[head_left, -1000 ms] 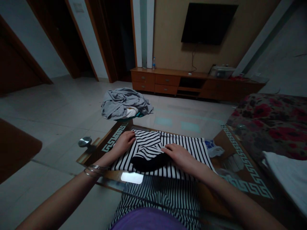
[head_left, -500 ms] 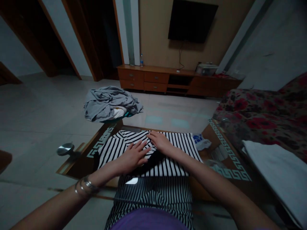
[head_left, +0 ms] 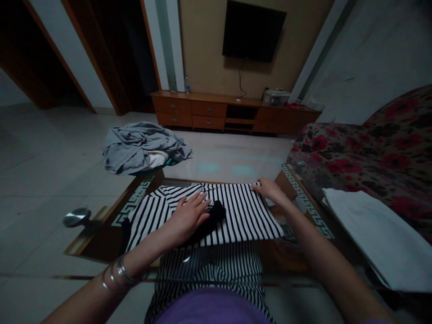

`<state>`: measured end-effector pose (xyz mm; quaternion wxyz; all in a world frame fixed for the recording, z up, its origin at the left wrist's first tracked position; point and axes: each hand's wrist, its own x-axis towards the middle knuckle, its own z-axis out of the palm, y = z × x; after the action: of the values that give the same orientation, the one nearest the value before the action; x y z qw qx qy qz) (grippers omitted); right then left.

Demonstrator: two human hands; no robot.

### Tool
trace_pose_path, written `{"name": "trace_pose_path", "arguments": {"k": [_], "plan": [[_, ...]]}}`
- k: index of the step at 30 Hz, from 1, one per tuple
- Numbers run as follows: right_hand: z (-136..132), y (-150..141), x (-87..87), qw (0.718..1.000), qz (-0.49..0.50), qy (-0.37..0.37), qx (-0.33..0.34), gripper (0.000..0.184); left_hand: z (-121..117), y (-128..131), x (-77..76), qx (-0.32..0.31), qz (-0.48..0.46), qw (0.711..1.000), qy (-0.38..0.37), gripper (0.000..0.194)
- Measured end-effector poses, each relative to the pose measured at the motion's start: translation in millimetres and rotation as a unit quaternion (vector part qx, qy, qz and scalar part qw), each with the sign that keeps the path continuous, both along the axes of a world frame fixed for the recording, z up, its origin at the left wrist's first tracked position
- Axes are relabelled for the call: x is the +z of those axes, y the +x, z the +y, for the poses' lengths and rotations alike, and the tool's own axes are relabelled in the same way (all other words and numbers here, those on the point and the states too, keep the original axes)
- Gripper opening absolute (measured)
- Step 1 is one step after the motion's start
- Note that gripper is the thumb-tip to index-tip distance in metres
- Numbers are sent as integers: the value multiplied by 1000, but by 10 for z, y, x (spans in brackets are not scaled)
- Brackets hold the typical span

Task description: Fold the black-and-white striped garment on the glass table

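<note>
The right hand has been drawn out to the far corner of a black-and-white striped cotton top, at 1 o'clock, with the arm extended; the fingers are curved over the edge, but whether it is pinched cannot be told. The left hand is pressed flat and open at 11 o'clock, beside bunched black fabric, with the top spread at 12 o'clock on a glass-topped table.

We see the left hand flat on a black-and-white striped shirt, just beside a dark bunched part; the right hand sits at the shirt's far edge. Under it, a glass-topped table. Upper left of centre, a grey clothing heap on the floor.
</note>
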<state>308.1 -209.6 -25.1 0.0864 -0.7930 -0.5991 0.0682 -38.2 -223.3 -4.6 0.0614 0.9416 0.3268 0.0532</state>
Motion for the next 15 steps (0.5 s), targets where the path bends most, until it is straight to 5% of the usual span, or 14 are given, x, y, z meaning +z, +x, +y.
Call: {"name": "trace_pose_path", "arguments": {"k": [3, 8, 15], "plan": [[-274, 103, -50, 998, -31, -41, -38, 49, -174, 164, -95, -31, 8, 999, -9, 53], [-677, -224, -98, 997, -53, -31, -50, 47, -269, 196, -249, -43, 6, 999, -13, 64], [-781, -232, -74, 996, 62, -31, -52, 35, -141, 168, 11, -14, -50, 991, -123, 51]]}}
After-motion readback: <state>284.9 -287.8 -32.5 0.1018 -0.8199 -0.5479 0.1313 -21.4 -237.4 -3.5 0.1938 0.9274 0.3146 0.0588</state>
